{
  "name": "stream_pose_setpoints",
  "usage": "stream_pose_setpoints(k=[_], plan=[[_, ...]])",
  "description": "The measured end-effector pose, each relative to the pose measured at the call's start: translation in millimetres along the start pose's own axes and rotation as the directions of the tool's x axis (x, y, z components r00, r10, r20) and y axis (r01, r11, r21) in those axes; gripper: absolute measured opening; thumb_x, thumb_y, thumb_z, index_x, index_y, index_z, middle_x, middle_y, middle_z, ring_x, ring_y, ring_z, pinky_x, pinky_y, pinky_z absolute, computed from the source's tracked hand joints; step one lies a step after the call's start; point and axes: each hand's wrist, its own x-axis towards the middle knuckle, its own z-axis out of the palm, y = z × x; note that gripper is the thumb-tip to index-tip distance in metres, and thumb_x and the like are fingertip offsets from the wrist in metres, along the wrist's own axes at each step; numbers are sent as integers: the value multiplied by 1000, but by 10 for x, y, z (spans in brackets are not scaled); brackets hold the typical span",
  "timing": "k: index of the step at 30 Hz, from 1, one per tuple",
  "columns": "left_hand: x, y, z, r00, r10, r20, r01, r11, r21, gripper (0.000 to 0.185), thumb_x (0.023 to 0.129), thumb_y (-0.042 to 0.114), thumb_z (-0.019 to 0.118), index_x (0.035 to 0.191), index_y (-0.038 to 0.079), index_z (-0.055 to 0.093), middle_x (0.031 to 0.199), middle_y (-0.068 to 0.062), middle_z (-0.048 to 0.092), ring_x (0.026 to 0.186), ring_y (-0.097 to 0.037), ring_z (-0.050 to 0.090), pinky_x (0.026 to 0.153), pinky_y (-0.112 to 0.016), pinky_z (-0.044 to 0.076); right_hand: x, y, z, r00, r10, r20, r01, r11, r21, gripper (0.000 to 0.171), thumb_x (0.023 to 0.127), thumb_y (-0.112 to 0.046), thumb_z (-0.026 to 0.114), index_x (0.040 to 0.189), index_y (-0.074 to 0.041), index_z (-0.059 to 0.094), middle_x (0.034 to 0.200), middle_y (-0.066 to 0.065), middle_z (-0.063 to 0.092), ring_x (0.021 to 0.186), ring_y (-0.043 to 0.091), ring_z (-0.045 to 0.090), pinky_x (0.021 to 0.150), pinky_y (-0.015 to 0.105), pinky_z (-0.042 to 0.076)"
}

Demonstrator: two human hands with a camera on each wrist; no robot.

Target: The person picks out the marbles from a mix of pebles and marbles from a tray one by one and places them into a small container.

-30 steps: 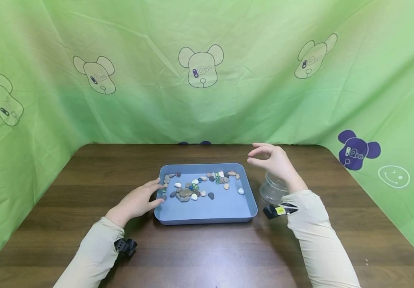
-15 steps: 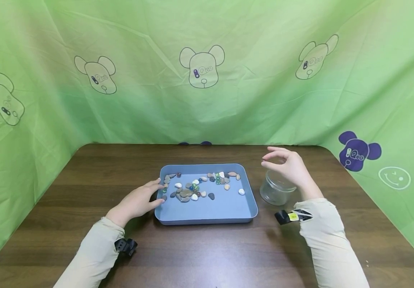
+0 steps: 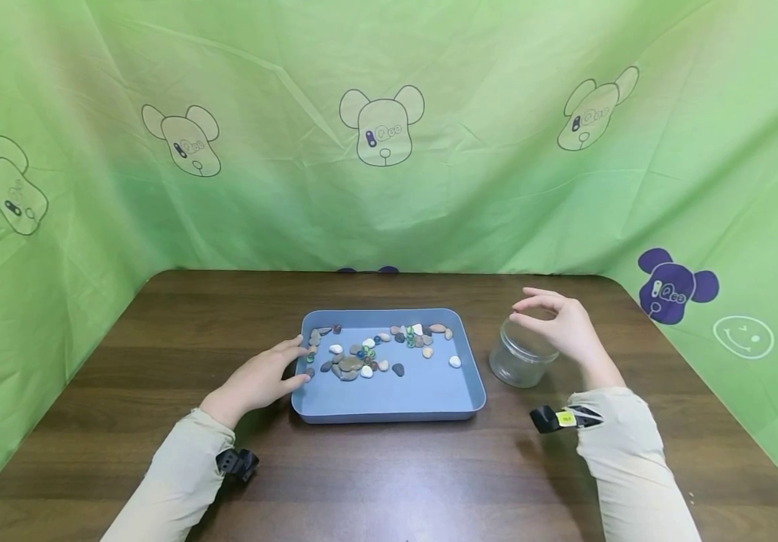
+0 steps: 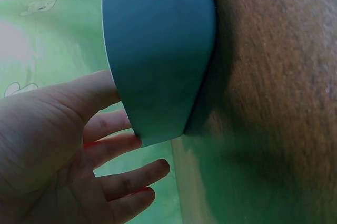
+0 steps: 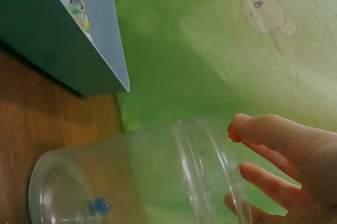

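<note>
Right hand (image 3: 561,320) hovers directly above the mouth of the glass jar (image 3: 520,355), fingers curled together. In the right wrist view the thumb and forefinger pinch a small reddish bead (image 5: 233,132) just over the jar's rim; the remaining fingers hang loosely curled below it. A single blue bead (image 5: 98,205) lies on the jar's bottom. The jar stands upright on the table (image 3: 159,324), long axis vertical, mouth pointing up, just beside the right wall of the blue tray (image 3: 389,403) and not touching it.

Left hand (image 3: 260,376) rests at the tray's left edge, fingers straight and slightly spread. The fingertips touch the tray's wall and rim, as the left wrist view confirms; it grips nothing.

The tray lies flat at the table's centre, long axis running left to right. Inside, a scatter of pebbles (image 3: 348,365) and glass beads (image 3: 367,351) occupies the far and left portions; the near portion of the floor is bare. One white pebble (image 3: 454,361) sits apart near the right wall.

A green printed cloth (image 3: 389,113) encloses the table on three sides.
</note>
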Motion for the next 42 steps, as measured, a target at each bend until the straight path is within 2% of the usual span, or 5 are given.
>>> stream_pose_setpoints(k=[2, 4, 7, 11, 42], plan=[[1, -3, 1, 1000, 2, -3, -2, 1000, 2, 46, 91, 26, 59, 130, 3, 53, 147, -21, 37, 131, -38, 42, 104, -50, 39, -12, 22, 0, 1000, 8, -3, -8, 1000, -8, 28, 82, -29, 71, 99, -6, 71, 129, 15, 59, 117, 23, 55, 86, 8, 36], [0, -3, 1, 1000, 4, -5, -4, 1000, 2, 46, 91, 25, 59, 130, 3, 53, 146, -22, 37, 131, -38, 42, 104, -50, 39, -23, 34, -1, 1000, 7, -4, -7, 1000, -8, 28, 82, -28, 71, 99, -6, 71, 128, 15, 59, 116, 23, 56, 89, 13, 39], [0, -2, 3, 1000, 4, -7, -4, 1000, 4, 46, 91, 25, 59, 130, 2, 53, 146, -22, 37, 131, -38, 42, 103, -50, 40, -38, 50, -5, 1000, 12, 5, -12, 1000, 11, 29, 82, -26, 71, 99, -3, 71, 129, 19, 58, 121, 34, 53, 99, 33, 41], [2, -4, 10, 1000, 2, -6, -2, 1000, 4, 46, 91, 26, 59, 130, 2, 53, 146, -22, 37, 131, -38, 41, 104, -50, 39, -51, 84, -2, 999, 32, 23, -33, 999, 37, 31, 82, -25, 71, 99, 0, 69, 130, 24, 55, 124, 44, 46, 103, 55, 33], [15, -9, 19, 1000, -10, -2, 10, 1000, 4, 46, 91, 27, 58, 130, 3, 53, 148, -20, 36, 132, -37, 41, 105, -50, 39, -72, 164, 56, 994, 101, 45, -101, 995, -1, 32, 83, -22, 70, 101, 4, 69, 128, 25, 56, 124, 43, 47, 102, 53, 35]])
